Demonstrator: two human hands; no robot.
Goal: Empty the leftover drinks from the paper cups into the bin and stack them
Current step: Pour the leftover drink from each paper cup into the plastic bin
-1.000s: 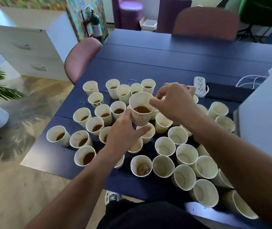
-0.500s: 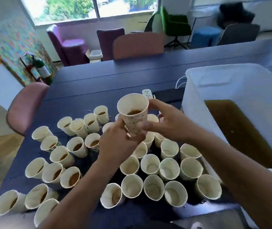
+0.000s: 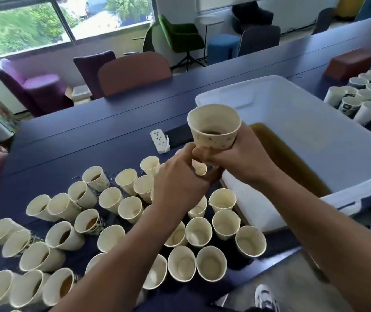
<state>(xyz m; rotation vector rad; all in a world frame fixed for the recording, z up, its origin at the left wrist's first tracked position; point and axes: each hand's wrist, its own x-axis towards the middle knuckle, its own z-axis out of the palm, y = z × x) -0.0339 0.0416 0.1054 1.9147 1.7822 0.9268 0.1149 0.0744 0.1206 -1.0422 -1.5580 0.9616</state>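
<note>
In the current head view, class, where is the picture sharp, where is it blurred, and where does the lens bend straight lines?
Head view: the held cup and both hands are fairly sharp; the cups on the far right and the window smear with motion blur; the wide-angle lens bows the table edges and the white bin rim; daylight through the window is bright.

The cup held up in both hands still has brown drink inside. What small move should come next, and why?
Probably carry the held cup a little further right, over the white bin, and tip it. It is still upright with drink in it, at the bin's left rim. The right hand grips its side; the left hand holds near its base.
</note>
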